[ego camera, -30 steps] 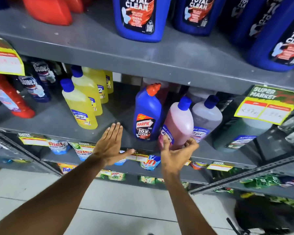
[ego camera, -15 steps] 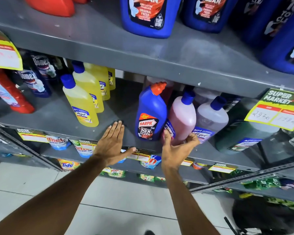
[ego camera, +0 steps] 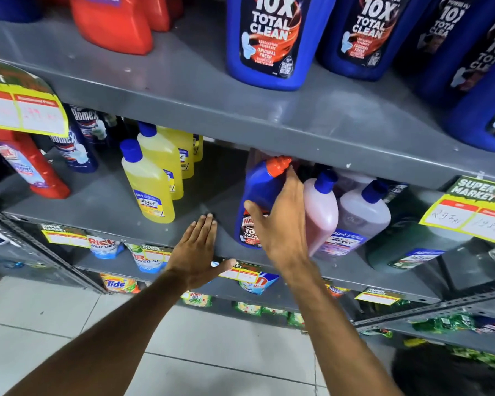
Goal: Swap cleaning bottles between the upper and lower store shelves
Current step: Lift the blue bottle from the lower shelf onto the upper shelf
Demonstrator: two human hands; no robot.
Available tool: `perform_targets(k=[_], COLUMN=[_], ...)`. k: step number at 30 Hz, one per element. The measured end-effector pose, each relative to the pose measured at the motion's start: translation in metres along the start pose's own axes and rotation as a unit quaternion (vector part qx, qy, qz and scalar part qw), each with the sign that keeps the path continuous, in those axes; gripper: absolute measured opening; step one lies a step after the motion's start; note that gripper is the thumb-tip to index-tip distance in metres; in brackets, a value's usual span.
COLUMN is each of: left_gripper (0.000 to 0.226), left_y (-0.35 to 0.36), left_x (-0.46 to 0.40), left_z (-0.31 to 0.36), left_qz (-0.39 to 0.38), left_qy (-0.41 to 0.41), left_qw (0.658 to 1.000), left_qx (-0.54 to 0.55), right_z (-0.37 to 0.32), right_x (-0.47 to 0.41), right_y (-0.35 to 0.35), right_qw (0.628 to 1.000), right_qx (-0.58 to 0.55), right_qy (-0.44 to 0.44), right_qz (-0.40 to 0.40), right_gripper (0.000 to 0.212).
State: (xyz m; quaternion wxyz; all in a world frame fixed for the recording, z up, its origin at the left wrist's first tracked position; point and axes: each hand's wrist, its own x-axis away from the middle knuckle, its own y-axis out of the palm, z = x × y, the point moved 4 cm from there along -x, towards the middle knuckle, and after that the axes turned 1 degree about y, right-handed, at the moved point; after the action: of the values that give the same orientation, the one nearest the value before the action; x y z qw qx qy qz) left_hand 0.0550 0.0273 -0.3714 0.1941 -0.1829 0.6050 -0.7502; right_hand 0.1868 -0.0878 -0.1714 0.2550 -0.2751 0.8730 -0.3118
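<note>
Reaching into the lower shelf (ego camera: pixel 103 207), the right hand (ego camera: pixel 283 224) was wrapped onto the blue Harpic bottle (ego camera: pixel 259 190), thumb across the front label and fingers curling round the far side just under the orange cap (ego camera: pixel 277 165); the grip looked closed on that bottle, though the fingertips behind it were hidden. That bottle stood upright near the front edge of the lower shelf, touching or just beside the pink bottle (ego camera: pixel 322 215) on its right, which probably explains the high hold on the shoulder, where there was room for fingers. The left hand (ego camera: pixel 196 252) lay flat with fingers spread and together on nothing, palm down on the bare front edge of the same shelf, apparently bracing the reach. Up on the upper shelf (ego camera: pixel 183 90), the big blue Total Clean jugs (ego camera: pixel 272 44) stood along the front edge, untouched, with red jugs (ego camera: pixel 112 24) toward the left end. Yellow bottles (ego camera: pixel 152 181) sat well apart to the left on the lower shelf. By my read the swap was only at its first pick, and the lift would need care, with the cap sitting right under the upper shelf's lip.
</note>
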Motion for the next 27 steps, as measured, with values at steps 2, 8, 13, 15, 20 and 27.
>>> perform_targets(k=[2, 8, 13, 15, 20, 27], left_gripper=[0.12, 0.119, 0.116, 0.115, 0.113, 0.107], left_y=[0.0, 0.002, 0.003, -0.002, -0.03, -0.107], left_x=[0.001, -0.002, 0.001, 0.003, 0.028, 0.079], left_z=[-0.001, -0.002, -0.003, 0.0, 0.012, 0.039], left_qz=[-0.002, 0.006, -0.028, -0.043, 0.038, 0.105], left_qy=[0.001, 0.003, 0.0, 0.013, 0.034, 0.056], left_qw=[1.0, 1.0, 1.0, 0.999, 0.998, 0.993], left_qx=[0.006, 0.008, -0.006, -0.008, 0.025, 0.003], right_z=[-0.001, 0.008, 0.008, 0.01, 0.001, -0.044], right_x=[-0.017, -0.035, -0.021, -0.012, 0.012, 0.05], right_y=[0.002, -0.001, -0.001, -0.004, -0.018, -0.085], right_qw=[0.997, 0.991, 0.993, 0.994, 0.994, 0.995], right_qx=[0.05, 0.084, 0.06, 0.051, 0.067, 0.056], right_qy=[0.009, 0.016, 0.01, 0.018, 0.016, -0.048], right_qz=[-0.051, -0.102, -0.099, -0.1, -0.089, -0.074], right_gripper=[0.083, 0.063, 0.057, 0.054, 0.057, 0.045])
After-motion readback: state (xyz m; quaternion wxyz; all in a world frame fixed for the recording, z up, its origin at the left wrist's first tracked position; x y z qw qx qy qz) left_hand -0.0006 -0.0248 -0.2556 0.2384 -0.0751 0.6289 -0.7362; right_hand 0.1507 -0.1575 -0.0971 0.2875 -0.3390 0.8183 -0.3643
